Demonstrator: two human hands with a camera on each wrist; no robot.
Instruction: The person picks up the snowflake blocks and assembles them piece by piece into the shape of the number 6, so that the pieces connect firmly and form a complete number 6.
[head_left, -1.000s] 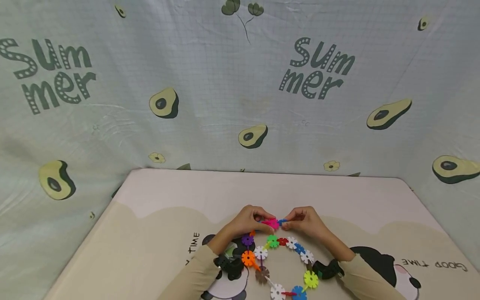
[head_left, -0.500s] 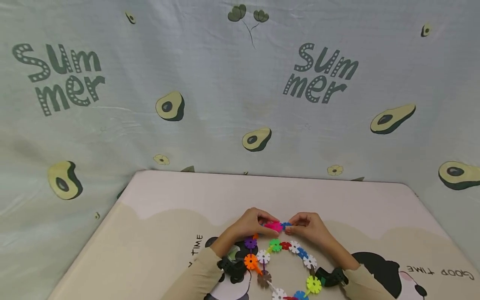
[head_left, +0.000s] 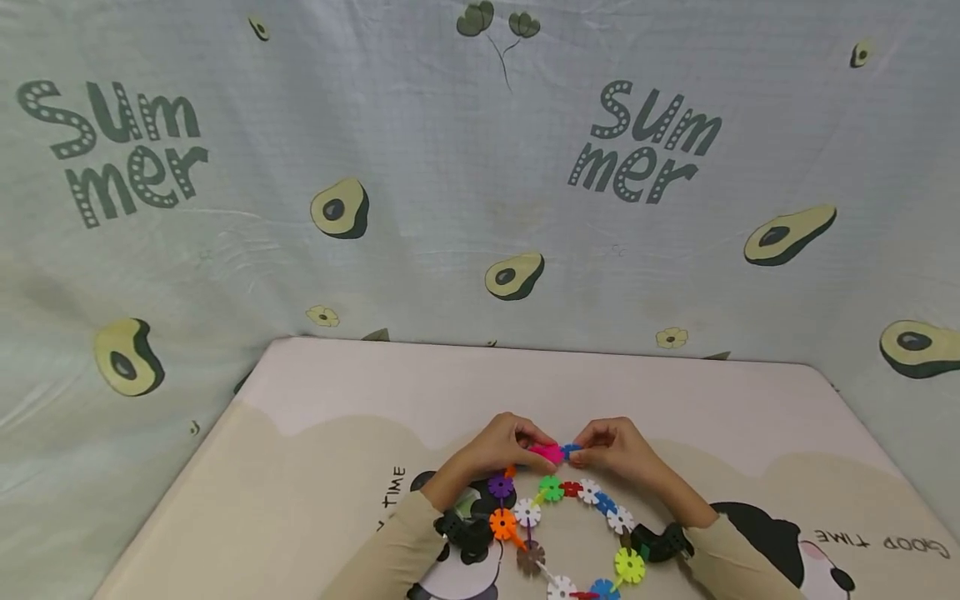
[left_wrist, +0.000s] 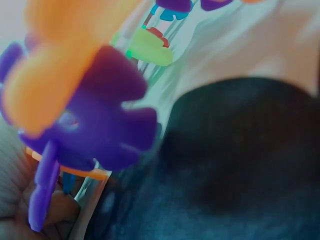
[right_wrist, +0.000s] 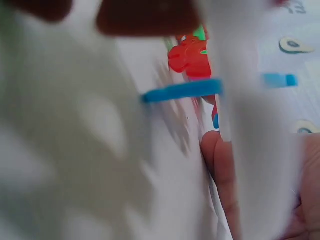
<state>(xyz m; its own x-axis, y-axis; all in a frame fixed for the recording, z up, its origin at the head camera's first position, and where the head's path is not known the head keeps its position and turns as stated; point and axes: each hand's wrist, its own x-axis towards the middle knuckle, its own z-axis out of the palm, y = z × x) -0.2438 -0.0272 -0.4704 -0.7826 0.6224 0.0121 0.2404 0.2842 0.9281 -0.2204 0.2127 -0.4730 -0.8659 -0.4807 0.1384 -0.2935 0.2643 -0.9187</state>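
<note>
Over the table, my left hand (head_left: 498,446) pinches a pink snowflake disc (head_left: 549,452) between thumb and fingers. My right hand (head_left: 621,448) pinches a blue snowflake disc (head_left: 572,451) right beside the pink one. The two discs appear to touch; whether their slots interlock cannot be told. Below the hands lies a loop of joined discs, among them a green disc (head_left: 551,488), a brown disc (head_left: 531,558) and a yellow disc (head_left: 629,566). A purple disc (head_left: 500,486) and an orange disc (head_left: 502,523) run up its left side towards my left hand.
The table (head_left: 337,383) has a printed cloth with panda figures. A patterned fabric sheet (head_left: 420,167) hangs behind it. Black wrist straps sit on both forearms. In the right wrist view, a blurred white disc (right_wrist: 260,125) stands close to the lens.
The head view has shifted slightly. Both hands keep hold of the pink and blue discs and have barely moved relative to the loop.
</note>
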